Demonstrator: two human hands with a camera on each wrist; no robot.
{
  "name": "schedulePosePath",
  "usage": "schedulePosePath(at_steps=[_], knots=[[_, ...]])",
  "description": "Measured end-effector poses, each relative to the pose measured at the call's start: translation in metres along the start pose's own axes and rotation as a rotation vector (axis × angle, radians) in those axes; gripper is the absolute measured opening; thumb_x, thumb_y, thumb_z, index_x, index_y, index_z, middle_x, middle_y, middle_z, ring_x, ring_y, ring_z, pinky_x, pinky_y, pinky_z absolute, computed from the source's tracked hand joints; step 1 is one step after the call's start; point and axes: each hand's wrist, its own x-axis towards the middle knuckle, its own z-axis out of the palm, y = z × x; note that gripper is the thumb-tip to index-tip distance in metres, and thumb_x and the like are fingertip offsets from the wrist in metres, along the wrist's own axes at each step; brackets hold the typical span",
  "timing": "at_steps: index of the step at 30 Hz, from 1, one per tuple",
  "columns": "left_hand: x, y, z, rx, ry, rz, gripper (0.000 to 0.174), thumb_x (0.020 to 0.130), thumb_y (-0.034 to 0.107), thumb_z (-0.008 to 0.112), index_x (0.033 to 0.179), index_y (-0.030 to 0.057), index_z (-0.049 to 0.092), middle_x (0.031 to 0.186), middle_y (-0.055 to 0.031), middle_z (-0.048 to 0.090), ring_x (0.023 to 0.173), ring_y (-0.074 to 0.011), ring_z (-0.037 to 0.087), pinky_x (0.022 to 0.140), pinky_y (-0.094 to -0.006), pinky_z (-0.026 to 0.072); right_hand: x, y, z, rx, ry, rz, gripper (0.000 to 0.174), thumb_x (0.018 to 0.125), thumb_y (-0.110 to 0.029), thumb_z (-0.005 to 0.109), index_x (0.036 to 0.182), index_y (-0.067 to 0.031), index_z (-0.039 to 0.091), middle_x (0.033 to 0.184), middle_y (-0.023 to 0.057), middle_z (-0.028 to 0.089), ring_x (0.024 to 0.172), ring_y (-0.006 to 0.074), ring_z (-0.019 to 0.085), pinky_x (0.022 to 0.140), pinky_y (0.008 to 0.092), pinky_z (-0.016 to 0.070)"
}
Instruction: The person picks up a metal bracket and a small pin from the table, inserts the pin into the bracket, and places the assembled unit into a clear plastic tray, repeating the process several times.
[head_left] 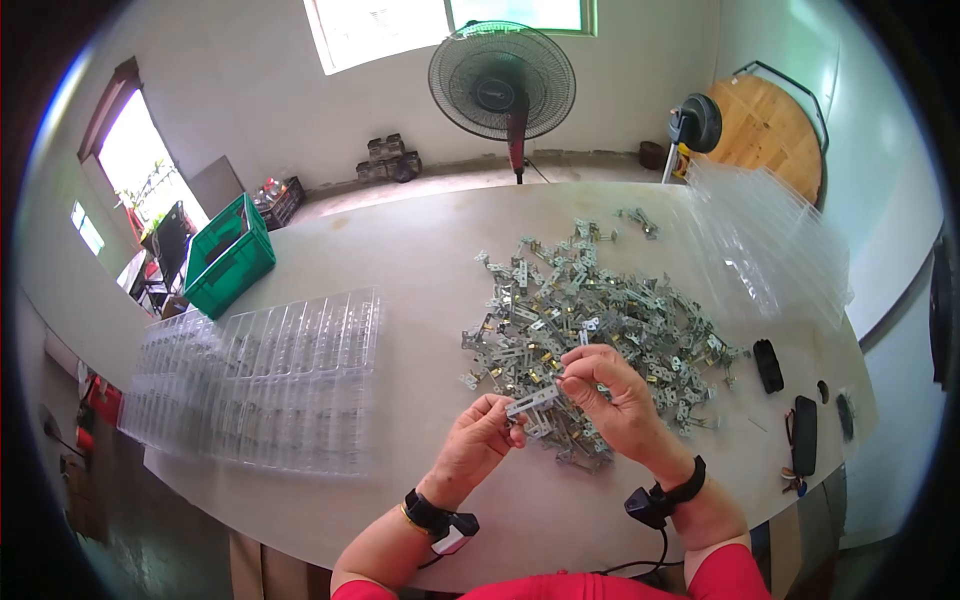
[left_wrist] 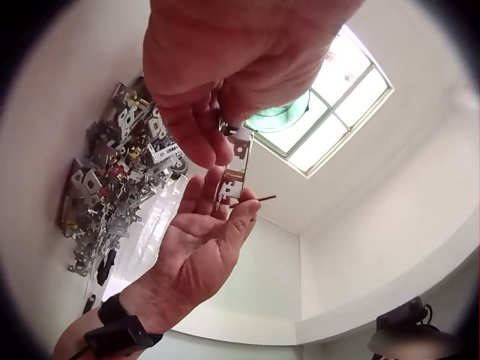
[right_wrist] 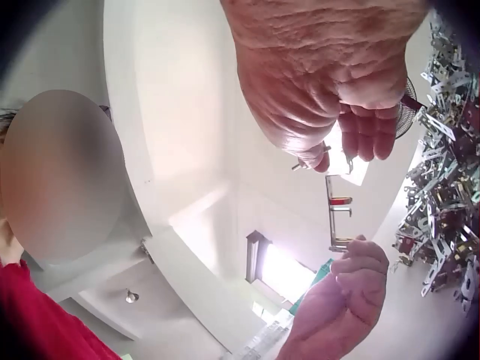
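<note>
My left hand (head_left: 472, 442) pinches one end of a slim perforated metal bracket (head_left: 533, 401) between thumb and fingers, just in front of the pile. The right wrist view shows the bracket (right_wrist: 331, 214) from its side, with small cross pieces, one reddish and one brass-coloured. Beside its other end, my right hand (head_left: 622, 405) pinches a thin short rod (left_wrist: 265, 198) between thumb and finger, its remaining fingers loosely spread. Behind and under both hands spreads a big heap of similar metal brackets (head_left: 640, 310), some with brass-coloured parts.
Clear compartment trays (head_left: 290, 390) lie on the table (head_left: 420, 260) at left, near a green crate (head_left: 245, 275). Clear plastic trays (head_left: 770, 240) are stacked at back right. A black case (head_left: 804, 435), a small black object (head_left: 768, 366) and keys (head_left: 793, 485) lie at right. A fan (head_left: 502, 90) stands behind.
</note>
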Motion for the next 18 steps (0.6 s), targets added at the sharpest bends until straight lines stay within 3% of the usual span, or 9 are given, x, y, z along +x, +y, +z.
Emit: schedulePosePath(at_steps=[2, 7, 10, 18], knots=[[0.0, 0.0, 0.0, 0.004, 0.001, 0.014, 0.016, 0.106, 0.02, 0.052, 0.108, 0.0054, 0.057, 0.096, -0.0109, 0.066, 0.076, -0.0173, 0.061, 0.074, -0.0323, 0.0487, -0.003, 0.011, 0.009, 0.056, -0.008, 0.026, 0.01, 0.096, -0.01, 0.069, 0.104, -0.0054, 0.066, 0.11, 0.0086, 0.063, 0.095, 0.0143, 0.061, 0.082, 0.0285, 0.0504], [0.0, 0.001, -0.01, 0.098, 0.0, 0.033, 0.016, 0.106, 0.02, 0.051, 0.111, 0.0055, 0.056, 0.097, -0.0103, 0.066, 0.077, -0.0179, 0.062, 0.075, -0.0331, 0.0507, -0.001, 0.015, 0.023, 0.29, -0.023, 0.315, 0.012, 0.1, -0.016, 0.065, 0.106, -0.0054, 0.065, 0.092, -0.0011, 0.063, 0.079, 0.006, 0.059, 0.069, 0.0227, 0.0503], [-0.001, 0.001, -0.009, 0.083, -0.031, 0.036, 0.016, 0.106, 0.02, 0.051, 0.111, 0.0057, 0.056, 0.099, -0.0103, 0.066, 0.078, -0.0183, 0.063, 0.075, -0.0331, 0.0515, 0.002, 0.005, 0.025, 0.236, -0.059, 0.322, 0.012, 0.1, -0.016, 0.064, 0.105, -0.0054, 0.064, 0.087, -0.0034, 0.062, 0.071, 0.0045, 0.057, 0.062, 0.0212, 0.0484], [-0.004, 0.005, -0.005, 0.133, -0.073, 0.017, 0.024, 0.108, 0.024, 0.047, 0.119, 0.0041, 0.056, 0.106, -0.0104, 0.066, 0.087, -0.0208, 0.064, 0.083, -0.0362, 0.0513, 0.006, 0.003, 0.026, 0.406, -0.029, 0.43, 0.013, 0.101, -0.018, 0.063, 0.103, -0.0047, 0.064, 0.087, -0.0012, 0.064, 0.067, 0.0053, 0.055, 0.06, 0.0215, 0.0475]])
